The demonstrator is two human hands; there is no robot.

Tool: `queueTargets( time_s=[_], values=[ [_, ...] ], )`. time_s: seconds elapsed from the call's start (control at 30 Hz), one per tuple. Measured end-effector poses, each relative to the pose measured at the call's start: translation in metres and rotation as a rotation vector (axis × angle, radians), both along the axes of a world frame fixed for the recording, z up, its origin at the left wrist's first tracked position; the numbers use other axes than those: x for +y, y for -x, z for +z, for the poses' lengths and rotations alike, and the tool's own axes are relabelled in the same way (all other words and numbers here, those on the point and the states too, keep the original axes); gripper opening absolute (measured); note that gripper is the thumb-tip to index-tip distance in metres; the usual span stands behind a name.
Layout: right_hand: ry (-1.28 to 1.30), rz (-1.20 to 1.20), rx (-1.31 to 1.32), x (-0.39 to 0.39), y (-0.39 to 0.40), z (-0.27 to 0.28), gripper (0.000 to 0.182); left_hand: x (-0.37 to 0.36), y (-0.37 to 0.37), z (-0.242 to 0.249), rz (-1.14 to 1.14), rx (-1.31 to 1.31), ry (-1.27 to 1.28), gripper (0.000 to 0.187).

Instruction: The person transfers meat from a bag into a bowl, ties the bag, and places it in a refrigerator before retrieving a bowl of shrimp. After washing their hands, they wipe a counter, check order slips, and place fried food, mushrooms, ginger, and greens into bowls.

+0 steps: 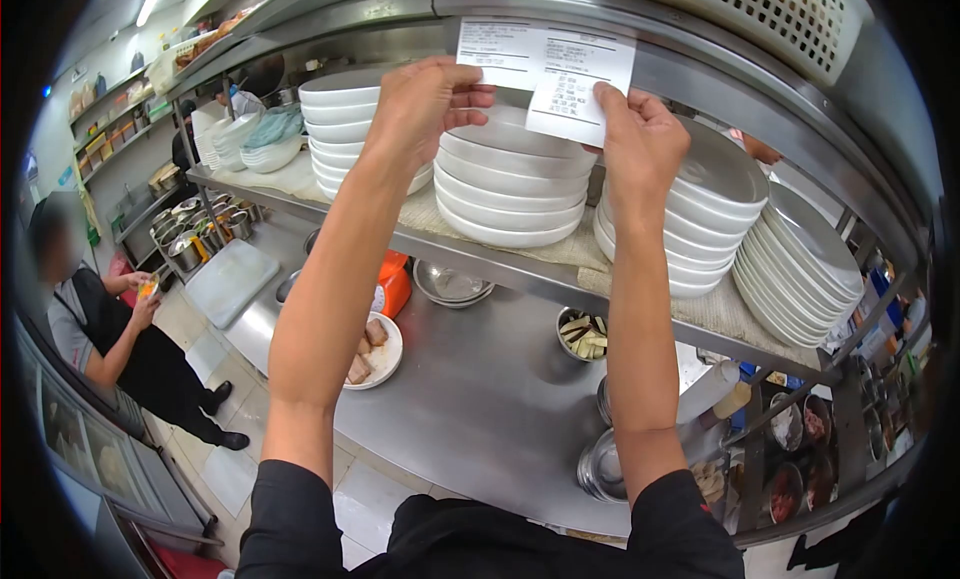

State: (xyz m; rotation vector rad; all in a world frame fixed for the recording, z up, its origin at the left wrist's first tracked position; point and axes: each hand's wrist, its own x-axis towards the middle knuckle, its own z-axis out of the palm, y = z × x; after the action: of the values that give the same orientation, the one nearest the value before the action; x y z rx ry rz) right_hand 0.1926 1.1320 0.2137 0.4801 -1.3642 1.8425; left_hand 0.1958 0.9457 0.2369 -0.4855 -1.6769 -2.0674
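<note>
Both arms are raised toward the upper steel shelf rail. My left hand (425, 104) pinches the left printed paper slip (497, 54), which hangs from the rail. My right hand (640, 144) grips the lower edge of a second printed slip (580, 84) beside it. The two slips overlap slightly. Behind them stand stacks of white bowls (510, 184) on the middle shelf.
More white plates (800, 269) lean at the right on the cloth-lined shelf. The steel counter (480, 389) below holds a plate of food (372, 354), an orange container (395, 279), metal bowls (450, 282) and a white cutting board (232, 279). A person in dark clothes (110, 329) stands at the left.
</note>
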Motion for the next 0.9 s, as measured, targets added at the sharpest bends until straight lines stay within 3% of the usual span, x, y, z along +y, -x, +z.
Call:
queueTargets(
  time_s=[0.17,0.27,0.37,0.43,0.5,0.7,0.77,0.9],
  values=[
    [-0.031,-0.084,-0.015,0.0,0.001,0.003,0.022,-0.005,0.0,0.003,0.029,0.036,-0.033,0.025],
    [-0.062,-0.222,0.032,-0.003,0.001,0.002,0.022,-0.008,-0.006,0.006,-0.033,0.085,0.06,0.039],
    [-0.179,-0.585,-0.024,-0.001,-0.001,-0.002,0.034,-0.024,-0.011,0.004,0.056,0.086,0.209,0.047],
    [-0.152,-0.653,-0.139,0.002,-0.011,-0.008,0.045,-0.049,-0.02,-0.001,0.135,0.126,0.217,0.049],
    [-0.04,-0.692,-0.032,0.003,-0.013,-0.026,0.048,-0.083,-0.046,-0.008,0.092,0.145,0.291,0.044],
    [0.026,-0.48,0.13,-0.093,-0.055,-0.079,0.034,-0.216,-0.133,-0.063,0.141,-0.052,0.457,0.03],
    [-0.129,-0.133,0.147,-0.149,-0.069,-0.106,0.028,-0.264,-0.162,-0.095,0.149,-0.193,0.492,0.024],
    [-0.49,0.167,-0.193,-0.23,-0.066,-0.171,0.03,-0.337,-0.214,-0.173,0.207,-0.45,0.414,0.025]
  ],
)
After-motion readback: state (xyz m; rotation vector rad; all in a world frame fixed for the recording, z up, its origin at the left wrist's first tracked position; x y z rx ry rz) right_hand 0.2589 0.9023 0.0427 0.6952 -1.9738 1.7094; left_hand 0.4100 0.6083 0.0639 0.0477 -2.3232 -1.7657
